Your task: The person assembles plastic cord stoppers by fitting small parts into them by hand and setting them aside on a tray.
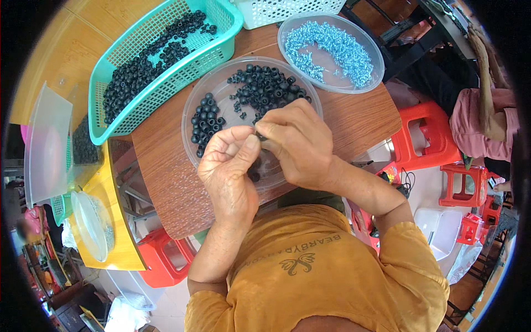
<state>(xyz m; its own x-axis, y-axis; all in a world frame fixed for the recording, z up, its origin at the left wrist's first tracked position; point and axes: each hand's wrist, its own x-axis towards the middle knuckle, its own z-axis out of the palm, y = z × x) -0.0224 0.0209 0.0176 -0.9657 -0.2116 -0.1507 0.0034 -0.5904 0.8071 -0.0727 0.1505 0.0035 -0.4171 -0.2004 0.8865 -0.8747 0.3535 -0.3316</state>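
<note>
My left hand [231, 166] and my right hand [298, 143] meet fingertip to fingertip above a round clear plastic tray [191, 113]. Thumb and fingers of both are pinched around a small dark part, mostly covered by the fingertips. Beneath them the tray holds two groups of small black plastic parts: rounded caps [207, 117] on the left, and a larger heap of hollow, ring-like pieces [271, 86] at the far right side. A few more dark bits lie partly hidden under my hands.
A turquoise basket [166, 91] of black parts stands at the far left. Beyond the tray, a round clear lid [379, 61] carries shiny light-blue pieces. The brown table [168, 191] has red stools [423, 138] beside it. Another person's arm [487, 94] shows at the right.
</note>
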